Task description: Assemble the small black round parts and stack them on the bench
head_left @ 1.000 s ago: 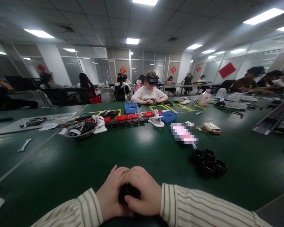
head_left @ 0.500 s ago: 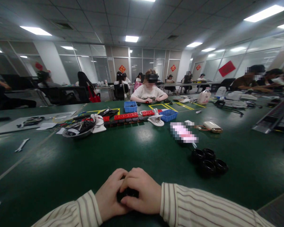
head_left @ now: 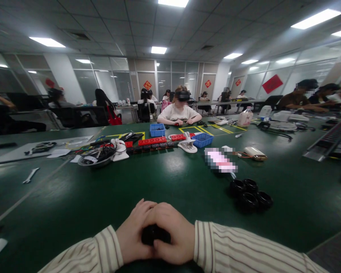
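My left hand (head_left: 132, 235) and my right hand (head_left: 173, 235) are pressed together at the near edge of the green table (head_left: 170, 182). Both are wrapped round a small black round part (head_left: 155, 234), mostly hidden by the fingers. A cluster of several black rings (head_left: 250, 195) lies on the table to the right, a little beyond my right hand. Both my sleeves are striped.
A metal bowl of cables (head_left: 98, 156), red blocks in a row (head_left: 152, 141), two blue bins (head_left: 202, 139), a white clamp (head_left: 188, 144), a wrench (head_left: 30, 175) and a power bank (head_left: 254, 152) lie farther out. A person (head_left: 179, 110) sits opposite; others work at the right.
My hands stay clasped on the black part, with only slight shifts of the fingers. The view tilted a little down and back up.
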The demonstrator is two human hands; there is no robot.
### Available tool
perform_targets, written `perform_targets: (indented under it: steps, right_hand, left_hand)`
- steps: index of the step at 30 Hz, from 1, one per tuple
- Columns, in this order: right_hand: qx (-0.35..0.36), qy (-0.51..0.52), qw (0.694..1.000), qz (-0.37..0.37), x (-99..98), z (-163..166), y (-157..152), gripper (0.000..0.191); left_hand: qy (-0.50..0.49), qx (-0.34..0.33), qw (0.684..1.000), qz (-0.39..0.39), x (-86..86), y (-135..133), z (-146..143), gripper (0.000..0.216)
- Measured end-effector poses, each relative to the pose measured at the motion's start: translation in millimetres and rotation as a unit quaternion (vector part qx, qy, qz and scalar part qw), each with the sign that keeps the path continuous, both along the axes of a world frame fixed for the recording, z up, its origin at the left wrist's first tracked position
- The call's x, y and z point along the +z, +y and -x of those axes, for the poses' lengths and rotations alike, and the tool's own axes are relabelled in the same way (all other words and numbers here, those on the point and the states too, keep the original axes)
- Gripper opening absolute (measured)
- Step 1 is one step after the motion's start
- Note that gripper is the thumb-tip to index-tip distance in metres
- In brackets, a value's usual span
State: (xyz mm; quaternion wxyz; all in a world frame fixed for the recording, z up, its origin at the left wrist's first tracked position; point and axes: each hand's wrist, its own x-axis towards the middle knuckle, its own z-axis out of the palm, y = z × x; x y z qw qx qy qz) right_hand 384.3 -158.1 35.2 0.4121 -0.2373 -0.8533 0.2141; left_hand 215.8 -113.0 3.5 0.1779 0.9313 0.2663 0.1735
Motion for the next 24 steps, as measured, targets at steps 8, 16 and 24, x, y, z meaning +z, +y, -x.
perform_targets:
  steps: [8, 16, 24]
  right_hand:
    - [-0.143, -0.077, 0.985, 0.056, -11.2, 3, 2, 0.039]
    - [-0.089, -0.068, 0.993, 0.042, -9.3, 1, 4, 0.016]
    - [0.022, -0.035, 0.999, -0.029, -10.8, 5, 3, 0.024]
  left_hand:
    - [-0.011, 0.098, 0.985, -0.144, -8.4, -16, -3, 0.071]
    - [0.012, 0.045, 0.999, 0.001, 7.1, -9, -7, 0.031]
    - [-0.029, -0.063, 0.996, 0.051, -2.3, 7, -3, 0.033]
